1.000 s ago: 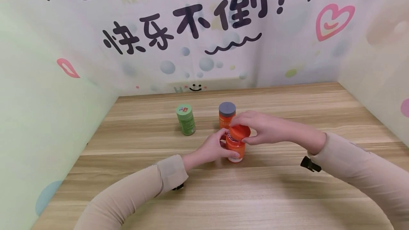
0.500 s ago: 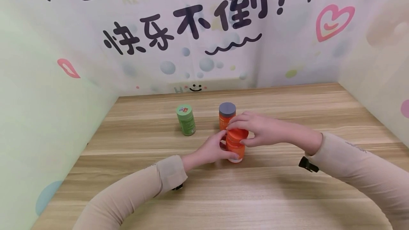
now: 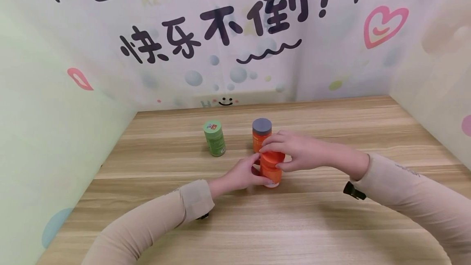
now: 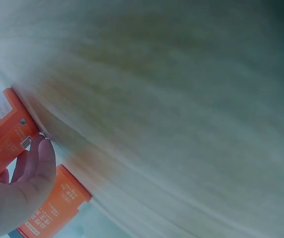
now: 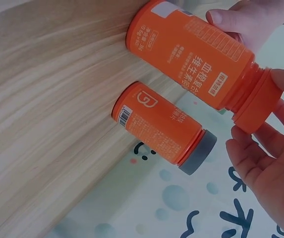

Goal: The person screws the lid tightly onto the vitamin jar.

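An orange supplement bottle [image 3: 270, 175] stands upright on the wooden table, and its label faces the right wrist camera. My left hand [image 3: 243, 174] holds the bottle's body from the left, thumb in front; in the left wrist view the fingers [image 4: 30, 168] lie against its side. The orange lid [image 5: 256, 101] sits on the bottle's neck. Around that lid curl the thumb and fingers of my right hand [image 3: 303, 150], reaching in from the right. Whether the lid is screwed tight cannot be seen.
Just behind stands a second orange bottle with a grey lid [image 3: 262, 128], partly hidden by the right hand. A green jar [image 3: 215, 139] is farther left. The wooden table [image 3: 235, 232] ends at a printed cloth backdrop [image 3: 173, 81].
The orange lid was tilted above the bottle's open mouth a second ago. My right hand has lowered it onto the neck, where it sits level. The left hand stays on the bottle.
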Tool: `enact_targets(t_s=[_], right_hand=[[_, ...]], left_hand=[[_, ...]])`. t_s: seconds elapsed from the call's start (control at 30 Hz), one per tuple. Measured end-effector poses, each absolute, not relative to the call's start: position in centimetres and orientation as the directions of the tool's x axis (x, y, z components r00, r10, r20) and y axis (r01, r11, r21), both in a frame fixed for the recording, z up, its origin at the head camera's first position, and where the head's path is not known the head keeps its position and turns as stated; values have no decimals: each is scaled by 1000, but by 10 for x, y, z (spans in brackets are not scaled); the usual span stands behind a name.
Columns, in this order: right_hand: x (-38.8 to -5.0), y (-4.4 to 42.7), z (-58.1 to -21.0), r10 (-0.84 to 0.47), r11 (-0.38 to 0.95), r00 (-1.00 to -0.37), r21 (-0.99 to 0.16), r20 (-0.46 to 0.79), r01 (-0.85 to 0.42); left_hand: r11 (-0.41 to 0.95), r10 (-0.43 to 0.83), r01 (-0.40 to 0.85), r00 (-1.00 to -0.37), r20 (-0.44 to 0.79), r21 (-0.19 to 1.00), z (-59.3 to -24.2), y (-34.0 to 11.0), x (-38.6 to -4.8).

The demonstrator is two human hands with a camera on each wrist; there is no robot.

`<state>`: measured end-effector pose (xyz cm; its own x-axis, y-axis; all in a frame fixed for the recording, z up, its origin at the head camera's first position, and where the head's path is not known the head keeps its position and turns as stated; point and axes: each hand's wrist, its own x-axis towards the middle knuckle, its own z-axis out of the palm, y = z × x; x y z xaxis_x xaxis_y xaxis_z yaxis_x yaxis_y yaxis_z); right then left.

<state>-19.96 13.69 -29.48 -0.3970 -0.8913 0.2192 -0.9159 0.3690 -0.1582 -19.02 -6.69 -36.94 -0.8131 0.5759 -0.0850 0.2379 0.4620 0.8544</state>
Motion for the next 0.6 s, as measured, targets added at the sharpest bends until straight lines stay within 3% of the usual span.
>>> enact_targets(t_s=[0.6], right_hand=[[-197, 129, -294, -884, 421, -443, -159, 149, -893]], left_hand=[[441, 574, 234, -816, -72, 866, -375, -66, -193]])
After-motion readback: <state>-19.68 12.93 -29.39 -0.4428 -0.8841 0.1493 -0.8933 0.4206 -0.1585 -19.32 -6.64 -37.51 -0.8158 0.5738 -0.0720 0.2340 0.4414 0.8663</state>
